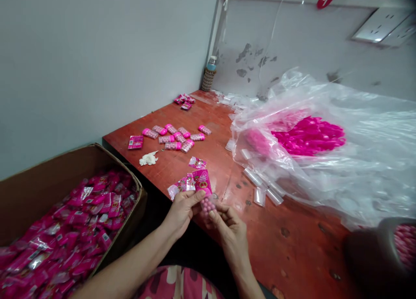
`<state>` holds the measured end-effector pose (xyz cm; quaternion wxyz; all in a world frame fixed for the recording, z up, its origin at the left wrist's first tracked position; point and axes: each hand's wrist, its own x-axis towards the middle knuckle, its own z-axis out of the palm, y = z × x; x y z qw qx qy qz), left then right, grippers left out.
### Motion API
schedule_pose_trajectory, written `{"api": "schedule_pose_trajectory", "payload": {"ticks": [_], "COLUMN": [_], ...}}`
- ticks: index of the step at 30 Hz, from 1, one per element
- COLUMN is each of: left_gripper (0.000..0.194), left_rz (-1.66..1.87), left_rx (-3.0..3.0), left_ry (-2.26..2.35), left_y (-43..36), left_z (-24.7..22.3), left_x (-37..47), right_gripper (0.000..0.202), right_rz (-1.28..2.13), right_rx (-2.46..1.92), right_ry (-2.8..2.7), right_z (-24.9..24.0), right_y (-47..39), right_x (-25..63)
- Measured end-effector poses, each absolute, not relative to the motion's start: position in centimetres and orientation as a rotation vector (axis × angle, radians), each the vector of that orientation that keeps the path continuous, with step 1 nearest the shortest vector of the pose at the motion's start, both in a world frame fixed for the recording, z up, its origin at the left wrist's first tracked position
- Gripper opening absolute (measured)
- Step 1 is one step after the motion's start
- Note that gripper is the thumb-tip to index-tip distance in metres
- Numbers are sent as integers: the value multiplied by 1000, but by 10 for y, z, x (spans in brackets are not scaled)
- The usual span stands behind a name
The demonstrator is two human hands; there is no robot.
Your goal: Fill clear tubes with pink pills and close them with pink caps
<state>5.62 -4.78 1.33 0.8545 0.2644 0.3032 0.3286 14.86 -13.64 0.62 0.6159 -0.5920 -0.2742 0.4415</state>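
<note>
Between both hands, at the table's near edge, is a clear tube point(207, 204) of small pink balls with a pink cap end. My left hand point(182, 212) is closed, its thumb pressed near the capped end. At the other end, my right hand point(229, 229) pinches the tube between thumb and fingers. A pink printed wrapper point(201, 177) stands just beyond the cap; whether a finger holds it too, I cannot tell. More pink wrappers point(183, 184) lie beside it, and one flat wrapper point(197, 162) is a little further off. Several capped tubes point(179, 137) of pink balls lie beyond.
A cardboard box point(134, 177) full of pink wrapped packs point(78, 221) stands at left. On the red table point(292, 251) at right are a plastic bag point(325, 182) with pink pieces point(308, 136), clear tubes point(259, 196) and a dark container point(367, 251) of pink balls.
</note>
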Motion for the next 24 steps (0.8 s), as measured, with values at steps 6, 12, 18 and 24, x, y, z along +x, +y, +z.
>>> {"api": "schedule_pose_trajectory", "payload": {"ticks": [6, 12, 18, 24], "left_gripper": [17, 17, 16, 20], "left_rz": [726, 655, 627, 878], "left_rx": [557, 551, 579, 554], "left_ry": [694, 568, 558, 684], "left_y": [-53, -61, -68, -65], "left_z": [14, 15, 12, 24], "left_x": [59, 58, 49, -14], "right_gripper": [26, 21, 20, 28], "right_rz": [839, 1082, 1023, 1271], "right_rx": [-1420, -1209, -1270, -1167], "right_ry": [-654, -381, -519, -752], "right_z": [6, 5, -1, 8], "right_y": [-140, -135, -127, -111], "right_x": [146, 151, 150, 135]}}
